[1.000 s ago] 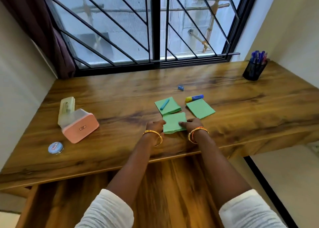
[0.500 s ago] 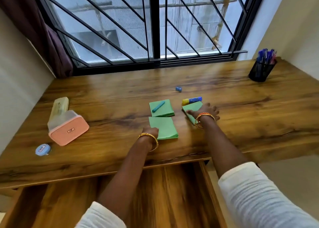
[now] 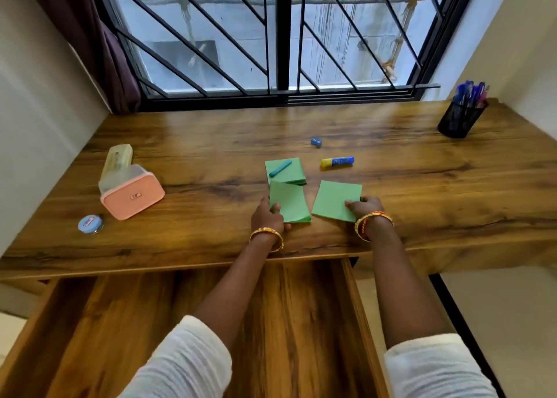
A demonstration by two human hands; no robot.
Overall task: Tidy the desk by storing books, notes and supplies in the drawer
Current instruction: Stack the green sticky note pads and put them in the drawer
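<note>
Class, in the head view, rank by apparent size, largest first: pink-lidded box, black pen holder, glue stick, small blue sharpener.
1. pink-lidded box
2. black pen holder, though it stands farther from the camera, so this gap is unsure
3. glue stick
4. small blue sharpener

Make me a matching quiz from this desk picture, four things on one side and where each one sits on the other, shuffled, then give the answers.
Things:
1. pen holder
2. teal marker
3. glue stick
4. round blue tin

Places:
A. lying on the far green note pad
B. far right corner of the desk
C. near the desk's left front edge
D. on bare wood right of that pad

Pairs: 1-B, 2-A, 3-D, 4-C
</note>
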